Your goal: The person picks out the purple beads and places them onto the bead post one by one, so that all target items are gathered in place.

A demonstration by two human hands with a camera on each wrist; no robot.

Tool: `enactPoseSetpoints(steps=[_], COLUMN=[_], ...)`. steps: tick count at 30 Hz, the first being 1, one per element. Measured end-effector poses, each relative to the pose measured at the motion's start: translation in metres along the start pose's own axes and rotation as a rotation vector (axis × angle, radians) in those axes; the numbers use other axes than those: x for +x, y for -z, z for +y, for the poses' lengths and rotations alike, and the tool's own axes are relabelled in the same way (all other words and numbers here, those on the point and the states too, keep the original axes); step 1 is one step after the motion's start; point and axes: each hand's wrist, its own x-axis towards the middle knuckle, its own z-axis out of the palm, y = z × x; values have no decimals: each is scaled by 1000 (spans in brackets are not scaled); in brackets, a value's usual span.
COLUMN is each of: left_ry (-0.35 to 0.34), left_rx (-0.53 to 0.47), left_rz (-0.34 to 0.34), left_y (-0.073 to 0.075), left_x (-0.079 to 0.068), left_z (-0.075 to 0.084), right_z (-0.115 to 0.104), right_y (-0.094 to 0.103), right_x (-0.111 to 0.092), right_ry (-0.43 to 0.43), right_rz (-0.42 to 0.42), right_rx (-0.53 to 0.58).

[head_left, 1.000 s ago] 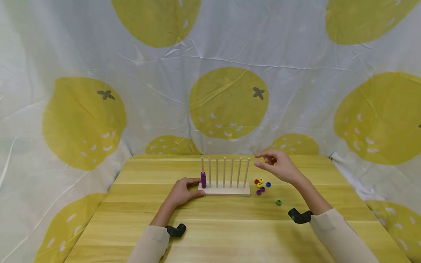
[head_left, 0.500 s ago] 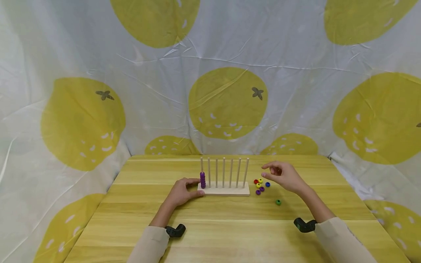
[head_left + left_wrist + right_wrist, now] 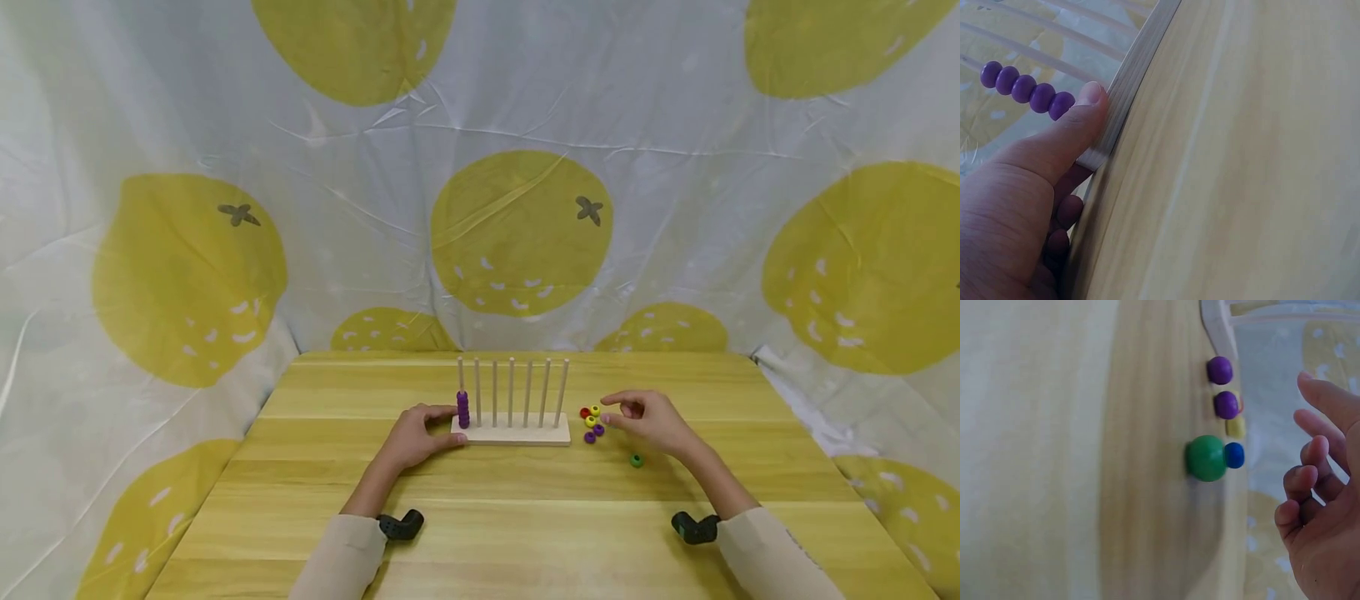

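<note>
My left hand (image 3: 411, 437) grips the left end of a wooden peg rack (image 3: 517, 433), thumb on the front edge and fingers behind. Several purple beads (image 3: 1023, 89) are stacked on the rack's leftmost peg; the other pegs are bare. My right hand (image 3: 654, 423) hovers over the loose beads, thumb and forefinger apart, holding nothing. A blue bead (image 3: 1234, 455) lies below it, hidden by the hand in the head view. To its left lie a red bead (image 3: 585, 413), two yellow beads (image 3: 590, 422) and two purple beads (image 3: 589, 437). A green bead (image 3: 637, 460) lies nearer the front.
The wooden table (image 3: 510, 533) runs on around the rack and beads. A white cloth (image 3: 360, 225) printed with yellow fruit hangs behind the table's back edge. Each wrist bears a black device (image 3: 696, 528).
My right hand has moved down and slightly right, from beside the pegs to low over the loose beads, covering the blue one. The left hand and rack have stayed put.
</note>
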Motion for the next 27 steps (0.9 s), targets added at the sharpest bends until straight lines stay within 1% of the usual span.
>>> enactPoseSetpoints(steps=[2,6,11,19,22,27], left_ry=[3,8,10,13,7,-1], left_rx=[0,-1,7,11,9,15], left_rz=[1,-1,-10,-16,-8,-8], left_y=[0,0,1,1,1,1], left_x=[-1,-1,0,0,0,1], left_z=[0,1,2,2,2,1], right_z=[4,12,16,25,26,26], right_y=[-3,-9,-15,-21,-22,-25], right_x=[-1,-3,-5,-4,-4,-4], right_ry=[-6,-46,-82,-42,-29,-38], right_rz=[-8,-20,-20,-3,-4,-13], right_rx=[-8,-20,-16,-39,-41,-43])
